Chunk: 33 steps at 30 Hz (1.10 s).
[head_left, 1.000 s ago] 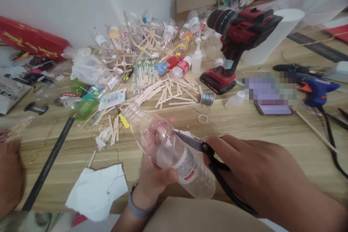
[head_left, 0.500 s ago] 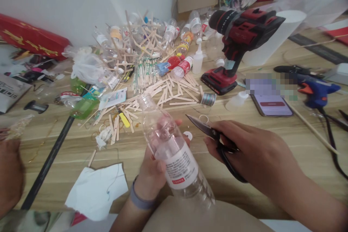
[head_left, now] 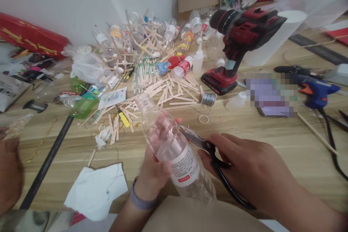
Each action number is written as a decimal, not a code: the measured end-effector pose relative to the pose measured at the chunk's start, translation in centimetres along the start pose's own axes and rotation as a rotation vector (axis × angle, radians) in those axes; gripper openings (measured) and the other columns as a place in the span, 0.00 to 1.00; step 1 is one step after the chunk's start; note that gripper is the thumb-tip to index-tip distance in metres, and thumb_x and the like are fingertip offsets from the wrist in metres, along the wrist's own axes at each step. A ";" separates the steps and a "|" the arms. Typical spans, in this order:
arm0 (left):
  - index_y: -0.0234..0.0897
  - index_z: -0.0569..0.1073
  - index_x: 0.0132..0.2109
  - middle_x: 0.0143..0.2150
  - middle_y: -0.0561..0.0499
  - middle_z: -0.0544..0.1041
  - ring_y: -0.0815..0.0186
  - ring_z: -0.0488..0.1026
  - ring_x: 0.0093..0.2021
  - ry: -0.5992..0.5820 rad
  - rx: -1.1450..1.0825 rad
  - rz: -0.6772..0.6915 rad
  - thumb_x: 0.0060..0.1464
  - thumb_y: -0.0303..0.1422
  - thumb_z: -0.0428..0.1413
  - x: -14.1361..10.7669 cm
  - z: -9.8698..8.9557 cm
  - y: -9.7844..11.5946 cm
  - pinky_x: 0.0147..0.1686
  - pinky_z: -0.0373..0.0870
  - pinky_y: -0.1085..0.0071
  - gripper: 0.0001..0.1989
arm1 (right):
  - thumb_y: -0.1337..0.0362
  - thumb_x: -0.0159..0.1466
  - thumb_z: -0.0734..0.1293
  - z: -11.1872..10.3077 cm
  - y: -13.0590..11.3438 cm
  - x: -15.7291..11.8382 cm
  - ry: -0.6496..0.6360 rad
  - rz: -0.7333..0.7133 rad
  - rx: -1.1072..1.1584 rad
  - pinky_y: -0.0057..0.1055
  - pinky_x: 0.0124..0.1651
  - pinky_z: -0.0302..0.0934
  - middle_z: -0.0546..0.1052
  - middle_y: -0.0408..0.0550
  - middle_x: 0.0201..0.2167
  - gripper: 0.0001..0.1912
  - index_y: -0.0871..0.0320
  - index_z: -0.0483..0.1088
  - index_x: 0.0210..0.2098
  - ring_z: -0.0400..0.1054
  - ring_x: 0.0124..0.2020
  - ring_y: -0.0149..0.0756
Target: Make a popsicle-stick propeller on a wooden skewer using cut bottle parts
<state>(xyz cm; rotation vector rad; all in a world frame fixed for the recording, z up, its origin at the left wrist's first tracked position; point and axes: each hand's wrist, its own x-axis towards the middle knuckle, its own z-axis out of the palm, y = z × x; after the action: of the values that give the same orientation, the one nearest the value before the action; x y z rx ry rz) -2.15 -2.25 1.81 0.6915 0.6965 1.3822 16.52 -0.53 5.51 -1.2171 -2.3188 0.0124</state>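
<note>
The left hand [head_left: 156, 170] curls round a clear bottle [head_left: 187, 166], and the right hand [head_left: 250, 165] tightly grips scissors [head_left: 197, 139] at its right side.

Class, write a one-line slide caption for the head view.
Left hand holds a clear bottle; right hand holds scissors beside it.

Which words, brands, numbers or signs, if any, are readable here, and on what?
None can be read surely.
Held bottle: label print too blurred.
Other bottles: labels too small.
Red object: golden marks, unclear.
Package: dark letters, blurred.
Phone: screen pixelated.
Drill: markings too small.
</note>
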 end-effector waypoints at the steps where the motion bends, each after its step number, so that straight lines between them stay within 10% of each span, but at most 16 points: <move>1: 0.54 0.68 0.60 0.60 0.50 0.72 0.59 0.75 0.46 0.005 0.008 0.005 0.35 0.41 0.72 0.0 0.0 0.0 0.43 0.72 0.65 0.42 | 0.64 0.65 0.59 0.1 -0.1 0.0 0.002 -0.002 -0.009 0.30 0.20 0.47 0.71 0.39 0.18 0.09 0.54 0.67 0.30 0.65 0.14 0.32; 10: 0.55 0.67 0.60 0.60 0.50 0.71 0.53 0.69 0.57 0.045 0.075 0.042 0.34 0.41 0.73 0.0 0.2 0.0 0.52 0.70 0.61 0.43 | 0.64 0.66 0.59 0.6 -0.3 -0.3 0.027 -0.022 -0.076 0.32 0.21 0.45 0.72 0.39 0.17 0.10 0.54 0.68 0.30 0.65 0.13 0.32; 23: 0.49 0.70 0.57 0.58 0.48 0.72 0.58 0.74 0.43 0.044 -0.122 -0.165 0.30 0.39 0.73 0.1 0.6 0.6 0.37 0.72 0.68 0.43 | 0.59 0.68 0.59 1.0 0.9 0.0 0.106 0.030 0.014 0.29 0.19 0.48 0.69 0.40 0.17 0.14 0.55 0.68 0.29 0.62 0.14 0.30; 33: 0.38 0.63 0.63 0.31 0.50 0.74 0.67 0.70 0.28 -0.128 -0.273 -0.336 0.40 0.49 0.64 1.0 0.0 1.1 0.22 0.65 0.78 0.44 | 0.58 0.67 0.61 1.7 1.7 0.2 0.056 0.012 0.000 0.28 0.19 0.51 0.70 0.41 0.21 0.12 0.56 0.71 0.33 0.65 0.16 0.31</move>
<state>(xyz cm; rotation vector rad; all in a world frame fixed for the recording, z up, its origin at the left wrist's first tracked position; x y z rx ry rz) -2.77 -1.17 2.68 0.4193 0.4846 1.0858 16.89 1.03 3.70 -1.2154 -2.2636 -0.0167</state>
